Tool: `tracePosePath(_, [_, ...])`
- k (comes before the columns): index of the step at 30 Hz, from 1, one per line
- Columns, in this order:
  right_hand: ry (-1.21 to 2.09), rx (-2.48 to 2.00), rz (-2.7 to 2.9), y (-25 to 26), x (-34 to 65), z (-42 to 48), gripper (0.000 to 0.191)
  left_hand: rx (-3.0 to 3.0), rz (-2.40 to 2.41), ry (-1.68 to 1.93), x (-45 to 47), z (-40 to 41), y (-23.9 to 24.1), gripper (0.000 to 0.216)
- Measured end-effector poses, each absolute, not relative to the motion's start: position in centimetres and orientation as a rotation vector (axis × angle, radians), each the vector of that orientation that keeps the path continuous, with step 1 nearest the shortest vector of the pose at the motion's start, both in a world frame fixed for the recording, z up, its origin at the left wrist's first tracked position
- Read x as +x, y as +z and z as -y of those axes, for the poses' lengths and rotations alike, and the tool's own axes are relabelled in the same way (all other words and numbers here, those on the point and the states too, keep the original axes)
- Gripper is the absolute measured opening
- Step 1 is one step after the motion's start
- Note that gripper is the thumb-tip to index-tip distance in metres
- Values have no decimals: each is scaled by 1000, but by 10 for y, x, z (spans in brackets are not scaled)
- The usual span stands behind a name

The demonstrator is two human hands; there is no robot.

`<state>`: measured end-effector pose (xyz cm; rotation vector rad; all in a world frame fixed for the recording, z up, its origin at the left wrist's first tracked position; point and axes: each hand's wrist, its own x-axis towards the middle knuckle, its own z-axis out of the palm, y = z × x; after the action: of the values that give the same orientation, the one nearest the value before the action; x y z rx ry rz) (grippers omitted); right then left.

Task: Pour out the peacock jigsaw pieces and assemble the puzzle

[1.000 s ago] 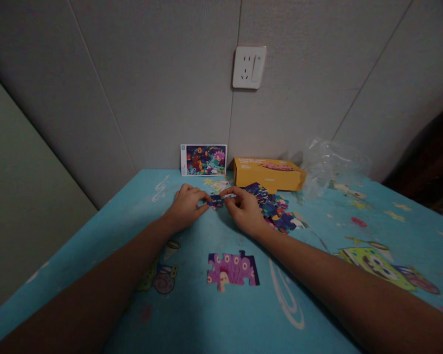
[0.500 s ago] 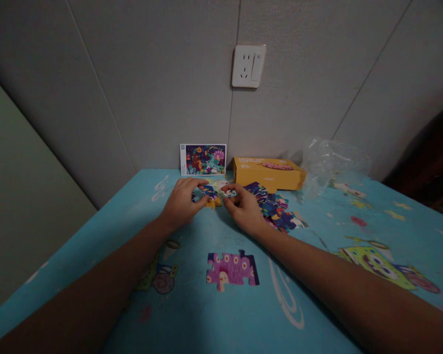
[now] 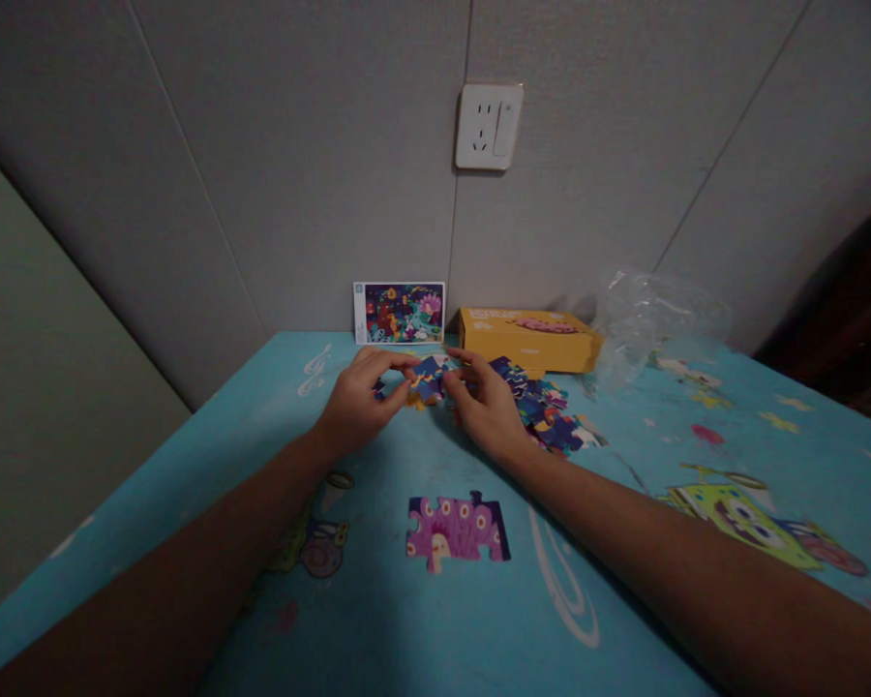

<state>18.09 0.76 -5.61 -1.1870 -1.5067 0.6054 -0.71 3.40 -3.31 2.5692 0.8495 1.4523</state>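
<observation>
My left hand (image 3: 363,395) pinches the left edge of a blue jigsaw puzzle piece (image 3: 430,374) between thumb and forefinger. On the other side of that piece, the thumb and forefinger of my right hand (image 3: 488,405) are closed at its right edge. More puzzle pieces lie beneath and around the hands, partly covered by the fingers. To the right of my right hand spreads a loose pile of dark, colourful pieces (image 3: 544,407). Nearer to me, a joined pink-and-purple puzzle section (image 3: 456,530) lies flat between my forearms.
A picture card (image 3: 405,314) leans against the wall at the back. Beside it stands a yellow box (image 3: 526,341), with a crumpled clear plastic bag (image 3: 645,324) to its right. A blue cartoon-print cloth (image 3: 377,629) covers the table. A socket (image 3: 489,127) is on the wall.
A blue puzzle piece now shows between my two hands, where my right fingers earlier held a small, whitish piece apart from the left hand. The pink section has stayed put.
</observation>
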Motion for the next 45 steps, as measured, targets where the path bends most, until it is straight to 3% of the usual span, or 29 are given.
tracePosePath(6, [592,-1215,1583,-58,181,-10,23,2609,-874,1315,-7,-35,-34,19])
tracePosePath(14, [545,-1233,1659,-56,181,-9,21,2523,-1114,977,-8,-35,-37,25])
tracePosePath(21, [537,-1248,1664,-55,180,-6,20,2358,-1563,1283,-17,-43,-31,34])
tracePosePath(26, [490,-1257,1703,-52,179,-5,18,2327,-1909,876,-27,-56,-45,20])
tracePosePath(30, [460,-1264,1722,-51,180,-4,18,2418,-1738,902,-24,-56,-51,22])
tracePosePath(34, [430,-1262,1735,-50,179,-5,20,2632,-1346,751,-15,-47,-51,37])
tracePosePath(38, [430,-1280,1745,-49,179,-5,20,2637,-1263,628,-10,-43,-51,24])
tracePosePath(45, [480,-1282,1742,-50,178,-4,19,2623,-1322,754,-9,-42,-40,24])
